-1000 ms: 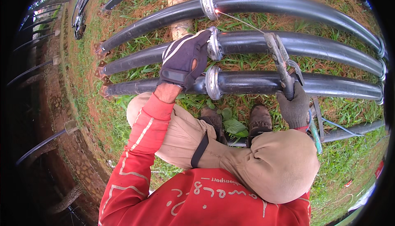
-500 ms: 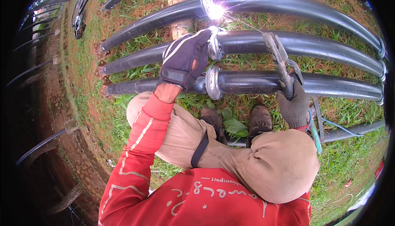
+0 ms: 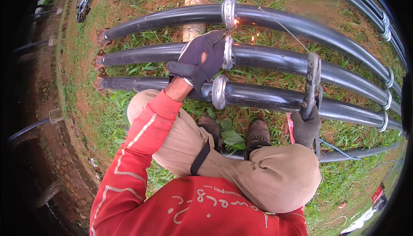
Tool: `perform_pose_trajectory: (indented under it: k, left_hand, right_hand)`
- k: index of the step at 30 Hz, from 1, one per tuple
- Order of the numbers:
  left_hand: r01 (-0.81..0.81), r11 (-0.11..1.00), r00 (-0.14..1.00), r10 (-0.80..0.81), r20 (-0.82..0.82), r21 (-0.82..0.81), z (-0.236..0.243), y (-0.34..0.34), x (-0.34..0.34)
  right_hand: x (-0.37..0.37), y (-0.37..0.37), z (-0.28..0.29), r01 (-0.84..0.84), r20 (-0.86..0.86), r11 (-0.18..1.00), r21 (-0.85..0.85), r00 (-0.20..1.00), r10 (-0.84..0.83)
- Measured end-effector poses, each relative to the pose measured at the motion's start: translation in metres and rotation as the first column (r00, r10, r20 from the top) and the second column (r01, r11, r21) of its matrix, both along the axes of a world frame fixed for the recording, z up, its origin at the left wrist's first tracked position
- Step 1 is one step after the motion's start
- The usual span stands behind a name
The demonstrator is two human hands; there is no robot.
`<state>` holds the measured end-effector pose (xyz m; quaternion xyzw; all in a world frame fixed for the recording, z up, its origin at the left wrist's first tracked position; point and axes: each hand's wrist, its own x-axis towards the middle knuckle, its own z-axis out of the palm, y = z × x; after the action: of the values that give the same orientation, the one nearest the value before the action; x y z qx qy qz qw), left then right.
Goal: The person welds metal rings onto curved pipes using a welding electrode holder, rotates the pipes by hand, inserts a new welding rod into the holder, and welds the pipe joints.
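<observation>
My right hand point(image 3: 306, 126), in a dark knit glove, is closed round the handle of a welding electrode holder point(image 3: 311, 79). A thin welding rod point(image 3: 284, 24) slants up and left from its jaws, its tip over the far black pipe point(image 3: 275, 16), apart from the weld. My left hand point(image 3: 200, 59), in a dark glove with bare skin showing, rests over the middle pipe point(image 3: 271, 59) beside its silver collar point(image 3: 228, 53). Its fingers press together towards the far collar point(image 3: 228, 12); a thin dark piece seems to stick out. An orange glowing spot point(image 3: 236, 22) marks that collar's lower edge.
A nearer pipe point(image 3: 262, 95) with its own collar point(image 3: 219, 92) lies before my knees. A pale log point(image 3: 194, 29) passes under the pipes. More pipes point(image 3: 370, 8) lie at far right. A blue cable point(image 3: 340, 151) runs on the grass, and black cable point(image 3: 84, 8) lies far left.
The bright arc and smoke are gone, leaving an orange glow and a few sparks. My right hand with the electrode holder has moved right and nearer me, drawing the rod off the collar.
</observation>
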<state>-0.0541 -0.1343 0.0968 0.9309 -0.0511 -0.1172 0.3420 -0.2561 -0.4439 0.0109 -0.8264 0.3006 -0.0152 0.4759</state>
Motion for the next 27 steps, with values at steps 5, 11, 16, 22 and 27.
perform_pose_trajectory:
  k: [5,11,16,22,27]
  left_hand:
    - [0.226,0.958,0.956,-0.253,0.151,0.176,-0.013,-0.001,-0.014]
    - [0.245,0.92,0.938,-0.305,0.166,0.306,-0.012,0.002,-0.016]
    - [0.26,0.928,0.92,-0.322,0.222,0.268,-0.016,0.004,-0.017]
    - [0.26,0.927,0.923,-0.321,0.212,0.27,-0.015,0.005,-0.017]
    - [0.264,0.93,0.907,-0.329,0.264,0.254,-0.016,0.004,-0.016]
  right_hand:
    - [0.0,0.004,-0.004,-0.082,-0.061,0.997,-0.014,0.995,0.081]
    - [0.008,0.011,0.006,-0.165,-0.124,0.986,-0.009,0.979,0.163]
    - [0.007,0.008,0.006,-0.201,-0.14,0.979,-0.031,0.971,0.195]
    - [0.008,0.009,0.002,-0.227,-0.15,0.974,-0.012,0.963,0.222]
    - [0.007,0.007,-0.006,-0.25,-0.125,0.966,-0.065,0.962,0.241]
